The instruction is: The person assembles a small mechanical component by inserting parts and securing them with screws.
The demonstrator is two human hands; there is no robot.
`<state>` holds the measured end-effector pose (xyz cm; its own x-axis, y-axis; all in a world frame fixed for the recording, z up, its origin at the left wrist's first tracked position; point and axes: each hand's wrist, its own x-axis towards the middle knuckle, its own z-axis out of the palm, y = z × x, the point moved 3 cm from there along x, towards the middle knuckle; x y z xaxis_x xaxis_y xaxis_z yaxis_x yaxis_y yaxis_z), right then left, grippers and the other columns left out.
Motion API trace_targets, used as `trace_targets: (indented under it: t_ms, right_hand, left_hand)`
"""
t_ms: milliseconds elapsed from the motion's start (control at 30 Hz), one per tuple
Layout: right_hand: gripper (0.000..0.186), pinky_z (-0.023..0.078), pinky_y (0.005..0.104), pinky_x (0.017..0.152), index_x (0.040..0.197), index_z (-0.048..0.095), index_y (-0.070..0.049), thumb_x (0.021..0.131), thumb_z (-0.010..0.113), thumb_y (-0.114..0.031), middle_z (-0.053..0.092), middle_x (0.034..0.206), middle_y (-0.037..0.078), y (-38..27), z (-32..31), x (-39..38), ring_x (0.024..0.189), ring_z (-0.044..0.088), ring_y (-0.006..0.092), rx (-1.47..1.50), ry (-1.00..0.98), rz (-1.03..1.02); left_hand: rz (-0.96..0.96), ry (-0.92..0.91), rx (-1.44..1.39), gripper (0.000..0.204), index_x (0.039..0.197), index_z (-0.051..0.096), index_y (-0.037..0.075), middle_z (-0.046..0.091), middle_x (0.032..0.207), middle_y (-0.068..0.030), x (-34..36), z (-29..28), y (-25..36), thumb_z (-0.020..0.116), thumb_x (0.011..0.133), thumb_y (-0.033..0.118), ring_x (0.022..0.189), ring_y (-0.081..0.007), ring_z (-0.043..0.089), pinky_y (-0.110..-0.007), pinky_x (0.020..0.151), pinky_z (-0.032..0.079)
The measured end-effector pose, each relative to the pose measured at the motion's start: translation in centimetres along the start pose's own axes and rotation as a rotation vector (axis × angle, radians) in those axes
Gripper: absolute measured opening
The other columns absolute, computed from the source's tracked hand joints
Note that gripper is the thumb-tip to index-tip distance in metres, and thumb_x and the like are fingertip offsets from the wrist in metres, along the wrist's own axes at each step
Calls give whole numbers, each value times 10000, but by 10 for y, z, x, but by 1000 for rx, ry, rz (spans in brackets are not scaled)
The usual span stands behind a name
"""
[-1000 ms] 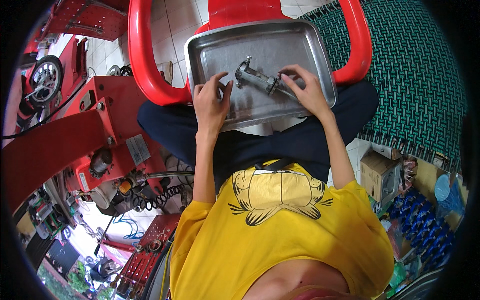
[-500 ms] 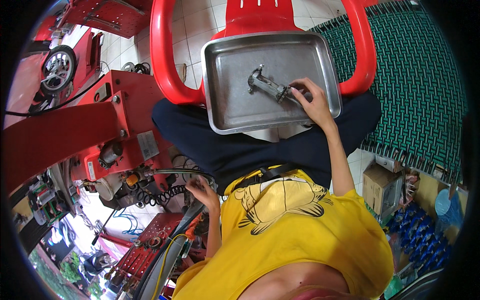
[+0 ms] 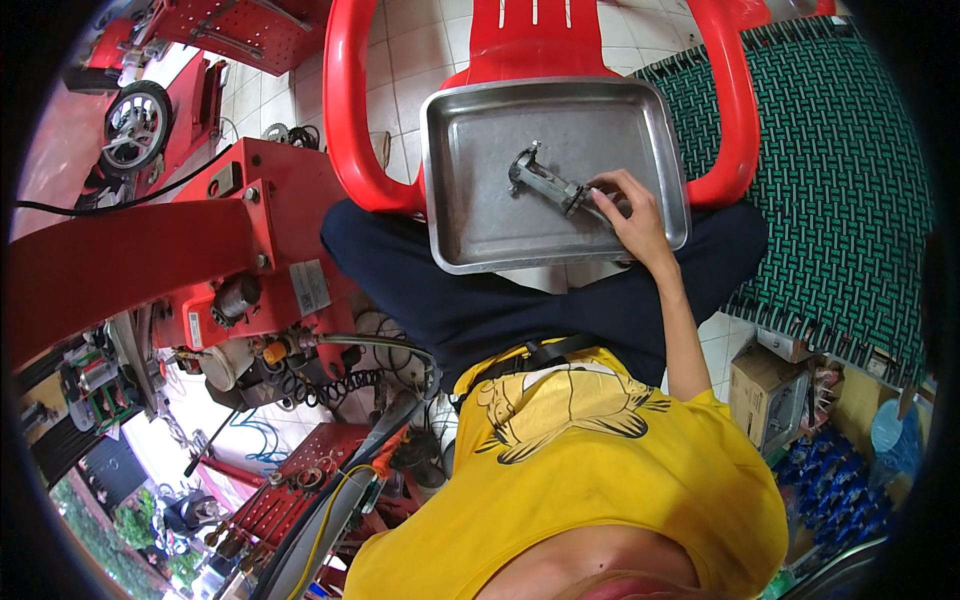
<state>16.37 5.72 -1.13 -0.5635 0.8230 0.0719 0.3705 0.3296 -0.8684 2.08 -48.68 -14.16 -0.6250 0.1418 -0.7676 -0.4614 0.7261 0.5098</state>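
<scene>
A grey metal tubular part [image 3: 550, 187] lies tilted in a shallow steel tray [image 3: 465, 258], with a wider clamp-like end toward the upper left and a collar near its right end. My right hand [image 3: 637, 218] is closed round the right end of this part, thumb and fingers pinching it; the palm and fingers partly hide that end. The tray rests over a red plastic chair [image 3: 340, 110] in front of my lap. My left hand is out of the picture.
On the left stands a red steel machine [image 3: 290, 215] with hoses and a coiled black cable [image 3: 335, 388]. A red tool rack [image 3: 290, 490] is lower left. Green woven matting [image 3: 810, 170] covers a surface at right, with a cardboard box [image 3: 762, 395] below it.
My left hand, seen earlier beside the machine's hoses, has gone out of view. The whole scene has shifted slightly right and down. My right hand stays at the metal part's end.
</scene>
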Motion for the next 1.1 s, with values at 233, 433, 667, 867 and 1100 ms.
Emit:
trace_targets:
  t_ms: [233,433,667,867,1100]
  right_hand:
    - [146,515,330,771,1092,685,-16,967,668,-91,687,1041,108,-6,-4,-2,901,673,236,-27,32,-29]
    - [127,498,305,762,1070,688,-14,957,675,-70,678,998,89,-13,-5,-4,853,633,196,8,122,-133]
    - [123,500,316,761,1056,692,-18,940,690,-60,678,992,100,-19,-3,-20,864,641,225,-13,102,-150]
    - [128,535,359,767,1039,704,-52,913,721,-69,696,958,100,-59,6,-45,874,686,265,-48,42,-227]
    - [319,518,400,881,1157,667,-63,923,724,-272,672,1082,115,-99,81,-104,1001,642,299,-10,-579,-381]
  left_hand:
    - [-69,2,-398,448,1338,462,-2,584,1108,-144,-3,7,39,561,1039,316,942,-269,591,-385,835,470]
    - [-120,8,-626,501,1380,449,4,592,1153,-155,-18,10,63,531,1046,369,980,-279,605,-391,869,479]
    - [-148,6,-763,565,1428,434,11,601,1207,-166,-28,10,80,495,1054,430,1024,-290,622,-397,910,489]
    - [-158,22,-845,621,1470,420,18,609,1253,-177,-38,9,89,465,1061,483,1062,-299,636,-403,945,497]
    - [-159,17,-900,688,1518,405,25,619,1306,-188,-52,8,109,430,1069,545,1106,-310,652,-409,986,507]
